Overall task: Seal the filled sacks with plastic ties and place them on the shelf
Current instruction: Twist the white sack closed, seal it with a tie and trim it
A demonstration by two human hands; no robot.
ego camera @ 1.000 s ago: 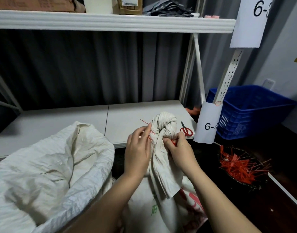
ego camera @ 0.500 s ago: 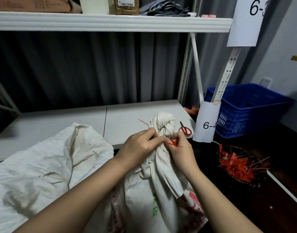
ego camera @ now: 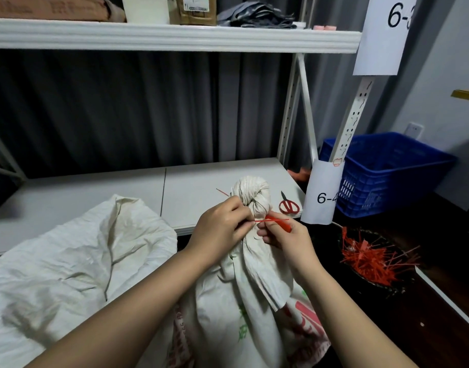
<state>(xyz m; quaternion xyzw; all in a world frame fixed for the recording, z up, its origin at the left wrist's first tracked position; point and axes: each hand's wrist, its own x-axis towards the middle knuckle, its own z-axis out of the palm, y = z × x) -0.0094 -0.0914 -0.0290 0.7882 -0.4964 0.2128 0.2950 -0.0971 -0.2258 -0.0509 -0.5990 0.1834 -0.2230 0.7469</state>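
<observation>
While the left hand (ego camera: pixel 222 229) and right hand (ego camera: pixel 284 236) pinch the thin, springy red tie (ego camera: pixel 272 220) around its bunched neck, the soft, probably heavy sack (ego camera: pixel 244 301) stands against the shelf's (ego camera: pixel 95 192) front edge, best gripped below the knot.

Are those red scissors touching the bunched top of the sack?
Apart. In the head view, bare shelf shows between the red scissors and the sack's bunched top.

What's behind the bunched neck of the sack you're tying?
Behind the sack neck lies the lower shelf board, with red-handled scissors just to its right. The shelf patch directly behind the neck is hidden by the cloth and both hands.
</observation>
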